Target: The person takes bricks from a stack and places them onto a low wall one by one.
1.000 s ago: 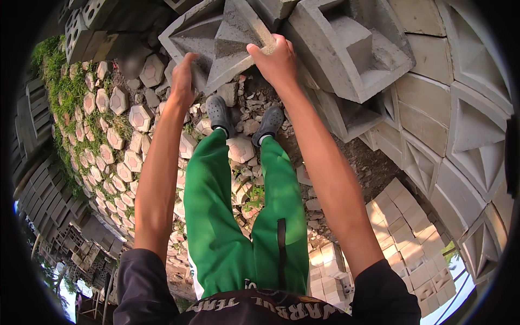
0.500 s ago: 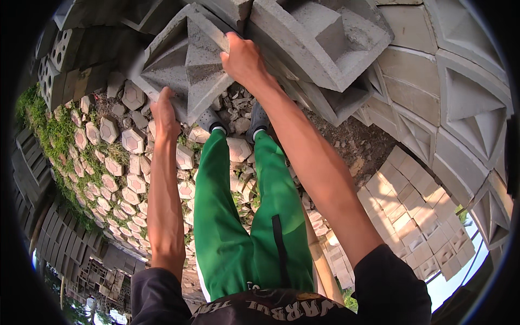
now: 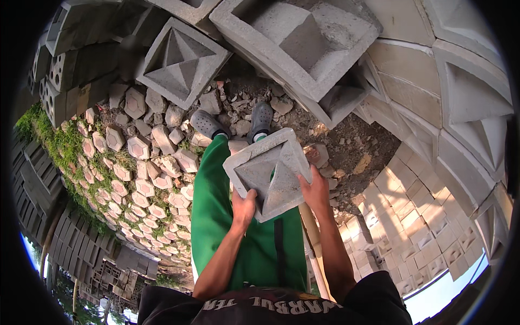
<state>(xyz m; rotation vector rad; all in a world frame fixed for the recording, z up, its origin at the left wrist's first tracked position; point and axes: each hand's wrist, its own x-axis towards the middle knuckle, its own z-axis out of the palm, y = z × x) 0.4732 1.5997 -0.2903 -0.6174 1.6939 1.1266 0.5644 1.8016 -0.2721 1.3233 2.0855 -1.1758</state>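
Note:
A square grey concrete ventilation block (image 3: 287,181) is held in front of my thighs, tilted, with its recessed face up. A sliver of green trouser shows through a slit in its middle. My left hand (image 3: 244,210) grips its lower left edge, thumb on the rim. On the right edge, my right hand (image 3: 316,189) clasps it the same way. The fingers under the block are hidden. Beyond my feet lies a similar block (image 3: 181,65) with a pointed relief, apart from both hands.
A stack of larger concrete blocks (image 3: 325,70) rises ahead to the right, beside a wall of patterned blocks (image 3: 471,103). My feet in grey clogs (image 3: 207,123) stand among rubble (image 3: 238,111). Hexagonal pavers (image 3: 138,147) with grass cover the left ground. Stacked pale blocks (image 3: 411,216) stand at right.
Both hands have drawn back from the stack beyond my feet toward my body, bringing a concrete ventilation block with them. A similar block now shows uncovered where they were.

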